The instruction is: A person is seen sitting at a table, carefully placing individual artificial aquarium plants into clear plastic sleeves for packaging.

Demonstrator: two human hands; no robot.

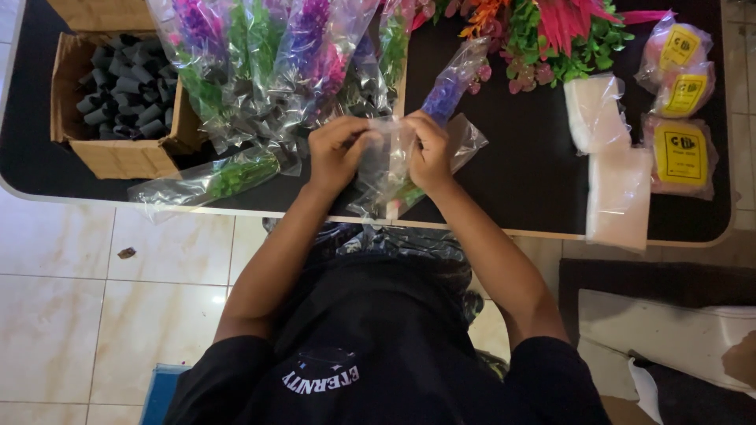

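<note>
Both my hands meet over the front edge of a black table (520, 157). My left hand (337, 149) and my right hand (429, 151) each pinch one side of a clear plastic sleeve (391, 169). A purple artificial flower (443, 96) with a green stem lies partly in the sleeve, its top pointing away from me. The stem end hangs near the table's edge.
A heap of bagged purple and green flowers (268, 63) lies at the back left. An open cardboard box (118, 157) of black tubes stands at far left. Loose red and green flowers (551, 35), clear bag stacks (618, 189) and yellow-labelled packets (681, 153) sit right. Tiled floor below.
</note>
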